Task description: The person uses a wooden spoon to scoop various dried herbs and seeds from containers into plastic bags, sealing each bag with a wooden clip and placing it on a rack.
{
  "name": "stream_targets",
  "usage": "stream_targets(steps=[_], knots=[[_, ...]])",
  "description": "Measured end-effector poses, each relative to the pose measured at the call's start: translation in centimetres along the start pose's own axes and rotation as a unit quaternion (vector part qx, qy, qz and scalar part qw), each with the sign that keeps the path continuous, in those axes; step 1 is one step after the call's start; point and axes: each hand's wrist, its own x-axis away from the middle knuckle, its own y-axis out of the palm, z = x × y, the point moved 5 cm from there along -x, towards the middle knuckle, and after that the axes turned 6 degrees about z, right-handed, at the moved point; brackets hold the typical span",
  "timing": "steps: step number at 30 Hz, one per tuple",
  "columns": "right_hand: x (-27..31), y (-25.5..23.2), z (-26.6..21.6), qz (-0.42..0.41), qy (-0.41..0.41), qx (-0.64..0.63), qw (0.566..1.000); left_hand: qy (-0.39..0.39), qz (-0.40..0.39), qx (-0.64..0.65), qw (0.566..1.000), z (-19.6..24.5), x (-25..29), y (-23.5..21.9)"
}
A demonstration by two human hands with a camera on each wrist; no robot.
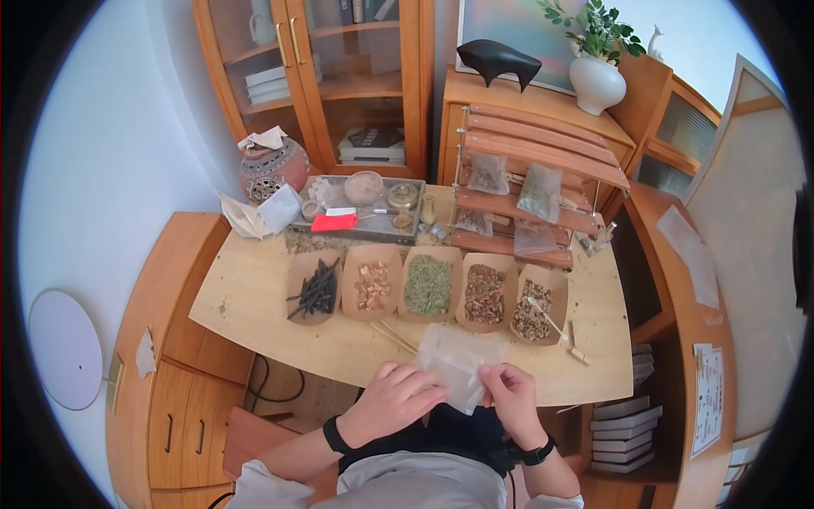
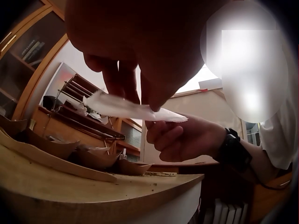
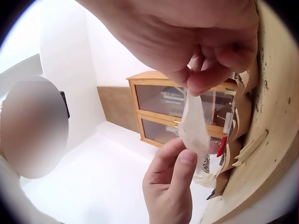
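Observation:
A translucent white pouch [image 1: 458, 365] is held flat over the table's front edge. My left hand [image 1: 392, 405] pinches its left side between thumb and fingers, as the right wrist view shows. At the pouch's right side my right hand [image 1: 513, 403] pinches the edge with thumb and curled fingers. Seen from the left wrist, the pouch [image 2: 126, 107] is thin and nearly edge-on between both hands. Behind it stand paper trays of dark sticks [image 1: 316, 290], orange-brown pieces [image 1: 372, 285], green herb [image 1: 428, 286], reddish buds [image 1: 485, 293] and brownish bits [image 1: 533, 314].
Light wooden sticks [image 1: 394, 337] lie left of the pouch. A white spoon [image 1: 547, 317] rests in the rightmost tray, with a clip [image 1: 580, 356] nearby. Behind the trays are a grey tray [image 1: 297, 222] of small vessels and a wooden rack [image 1: 543, 157] holding filled bags.

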Motion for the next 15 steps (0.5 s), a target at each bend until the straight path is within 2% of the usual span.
stream_targets(steps=[3, 7, 10, 13, 15], knots=[[0.1, 0.3, -0.2, -0.017, 0.027, -0.010, 0.999, 0.005, -0.004, 0.006, 1.000, -0.2, 0.1, 0.4], [0.0, 0.0, -0.4, 0.006, 0.050, -0.035, 0.998, -0.010, 0.016, 0.046, 0.999, 0.5, -1.3, -0.9], [-0.1, -0.2, 0.0, -0.004, 0.061, -0.056, 0.997, 0.003, 0.026, 0.011, 1.000, 0.3, -1.0, -0.7], [0.0, 0.2, -0.1, -0.035, 0.046, -0.095, 0.994, -0.020, 0.045, 0.052, 0.997, -0.6, -0.4, -0.3], [0.0, 0.4, -0.4, -0.063, 0.030, -0.120, 0.990, -0.105, 0.079, 0.129, 0.983, -1.5, 0.3, 0.2]])
